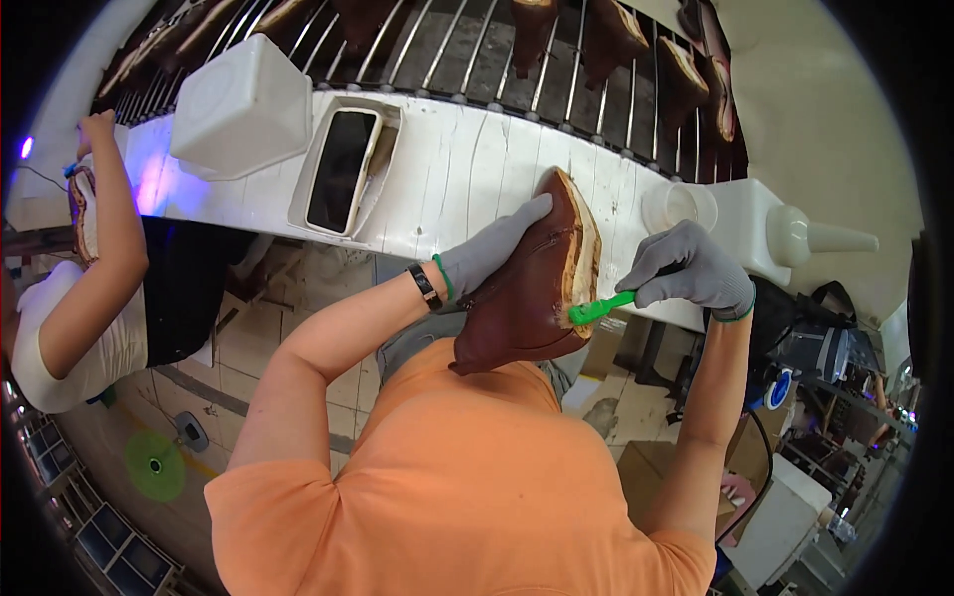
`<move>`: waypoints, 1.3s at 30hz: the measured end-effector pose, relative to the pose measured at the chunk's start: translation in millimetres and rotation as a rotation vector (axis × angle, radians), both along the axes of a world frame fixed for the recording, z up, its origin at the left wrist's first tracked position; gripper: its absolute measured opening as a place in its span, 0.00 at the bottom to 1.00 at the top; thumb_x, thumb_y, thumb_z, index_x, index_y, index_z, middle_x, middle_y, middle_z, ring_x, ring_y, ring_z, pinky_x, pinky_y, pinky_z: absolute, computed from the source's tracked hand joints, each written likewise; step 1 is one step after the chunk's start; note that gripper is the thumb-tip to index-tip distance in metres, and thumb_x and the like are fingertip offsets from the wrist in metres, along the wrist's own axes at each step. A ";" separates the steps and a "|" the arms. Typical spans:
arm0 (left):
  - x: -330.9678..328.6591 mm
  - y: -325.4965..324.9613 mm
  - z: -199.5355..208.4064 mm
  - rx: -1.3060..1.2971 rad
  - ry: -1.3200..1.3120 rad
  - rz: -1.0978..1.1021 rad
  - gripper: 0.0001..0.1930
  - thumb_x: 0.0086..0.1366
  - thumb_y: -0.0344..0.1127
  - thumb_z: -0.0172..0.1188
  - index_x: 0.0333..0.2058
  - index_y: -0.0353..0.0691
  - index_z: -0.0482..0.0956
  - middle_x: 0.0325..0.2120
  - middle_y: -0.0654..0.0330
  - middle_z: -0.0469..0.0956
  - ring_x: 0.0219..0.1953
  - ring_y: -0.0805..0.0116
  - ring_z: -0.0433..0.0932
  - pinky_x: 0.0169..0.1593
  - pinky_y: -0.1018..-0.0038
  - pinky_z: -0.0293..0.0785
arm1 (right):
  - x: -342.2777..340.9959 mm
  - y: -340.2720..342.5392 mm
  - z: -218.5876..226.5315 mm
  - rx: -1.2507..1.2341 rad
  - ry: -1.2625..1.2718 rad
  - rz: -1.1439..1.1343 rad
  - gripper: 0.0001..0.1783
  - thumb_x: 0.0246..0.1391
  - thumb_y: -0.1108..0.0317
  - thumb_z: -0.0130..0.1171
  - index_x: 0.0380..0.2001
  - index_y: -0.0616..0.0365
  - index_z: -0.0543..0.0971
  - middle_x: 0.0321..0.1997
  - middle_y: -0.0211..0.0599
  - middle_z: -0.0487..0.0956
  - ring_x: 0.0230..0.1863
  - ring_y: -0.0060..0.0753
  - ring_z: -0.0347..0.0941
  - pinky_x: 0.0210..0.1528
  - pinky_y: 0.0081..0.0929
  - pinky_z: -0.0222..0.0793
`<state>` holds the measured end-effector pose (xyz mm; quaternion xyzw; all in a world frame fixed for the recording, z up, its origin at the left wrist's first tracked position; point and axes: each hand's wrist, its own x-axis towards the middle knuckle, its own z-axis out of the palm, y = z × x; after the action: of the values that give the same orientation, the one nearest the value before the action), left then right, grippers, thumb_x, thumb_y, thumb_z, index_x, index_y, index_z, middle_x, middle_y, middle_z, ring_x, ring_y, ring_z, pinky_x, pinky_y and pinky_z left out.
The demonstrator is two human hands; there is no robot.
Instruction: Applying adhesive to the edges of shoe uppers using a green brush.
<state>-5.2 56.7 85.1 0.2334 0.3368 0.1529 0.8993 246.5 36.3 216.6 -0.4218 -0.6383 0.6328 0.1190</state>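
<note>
Nearest is the person's orange shirt (467, 477), with both forearms reaching past it, a dark band (424, 286) on the left wrist. Just beyond, held up off the white table (477, 179) around its near edge, between the two hands, is a boot (522, 288): dark reddish-brown, smooth leather, with a pale, rough-looking strip along its tan-edged underside. That underside faces right; its long axis runs away from the body, narrow toe toward the table's far side, heel end nearer, shaft reaching left and back toward the shirt. The grey-gloved left hand (497, 243) grips the upper near the toe, fingers laid along the leather. The right hand (696, 266), also gloved, is closed around a green brush (604, 305), its head touching the underside at the heel end. On the table sit a phone (343, 169) in a white tray (397, 124), a boxy white container (243, 109) and a nozzled white bottle (760, 233). Farther off, more boots (686, 81) rest on metal rollers (477, 50).
</note>
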 end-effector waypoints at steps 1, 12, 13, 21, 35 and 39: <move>0.5 0.4 1.5 0.000 -0.048 -0.002 0.36 0.71 0.62 0.47 0.62 0.34 0.66 0.55 0.54 0.74 0.53 0.67 0.75 0.60 0.72 0.70 | -1.7 3.1 3.2 0.009 -0.010 0.008 0.13 0.41 0.78 0.74 0.34 0.66 0.86 0.28 0.35 0.83 0.30 0.21 0.76 0.34 0.21 0.71; 18.0 -28.5 21.1 0.721 -0.229 0.083 0.24 0.71 0.51 0.52 0.56 0.40 0.69 0.50 0.58 0.75 0.51 0.68 0.76 0.60 0.74 0.70 | -19.3 36.4 23.9 0.135 0.065 0.149 0.14 0.41 0.77 0.75 0.34 0.66 0.86 0.29 0.37 0.84 0.29 0.22 0.77 0.33 0.21 0.71; 17.3 -36.9 30.7 0.860 -0.088 0.049 0.21 0.69 0.48 0.54 0.53 0.42 0.72 0.47 0.58 0.76 0.50 0.65 0.76 0.57 0.74 0.71 | -20.9 38.8 24.0 0.120 0.086 0.147 0.14 0.41 0.77 0.75 0.34 0.66 0.86 0.29 0.37 0.84 0.29 0.22 0.77 0.34 0.20 0.71; -7.4 -57.3 81.2 1.109 0.090 -0.274 0.15 0.67 0.45 0.58 0.48 0.46 0.75 0.44 0.58 0.77 0.48 0.61 0.77 0.52 0.72 0.74 | -29.4 51.7 19.3 0.054 0.115 0.116 0.16 0.36 0.74 0.78 0.33 0.67 0.87 0.27 0.41 0.84 0.26 0.26 0.77 0.29 0.22 0.70; -19.0 -50.2 57.5 0.933 -0.119 -0.496 0.22 0.69 0.50 0.54 0.55 0.43 0.70 0.50 0.59 0.74 0.52 0.65 0.75 0.56 0.72 0.72 | -26.7 23.1 20.3 0.213 -0.056 -0.102 0.12 0.45 0.72 0.73 0.36 0.62 0.87 0.27 0.30 0.83 0.30 0.16 0.72 0.34 0.18 0.68; -20.7 -49.9 56.0 0.879 -0.139 -0.523 0.24 0.70 0.52 0.53 0.57 0.42 0.69 0.52 0.59 0.73 0.53 0.66 0.75 0.57 0.72 0.71 | -31.8 25.3 18.4 0.210 -0.001 -0.132 0.12 0.45 0.73 0.72 0.36 0.62 0.87 0.27 0.31 0.83 0.30 0.16 0.73 0.34 0.18 0.68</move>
<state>-25.9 6.9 141.1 0.6551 0.1106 0.0654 0.7446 214.7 61.6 235.0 -0.4485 -0.6721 0.5529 0.2037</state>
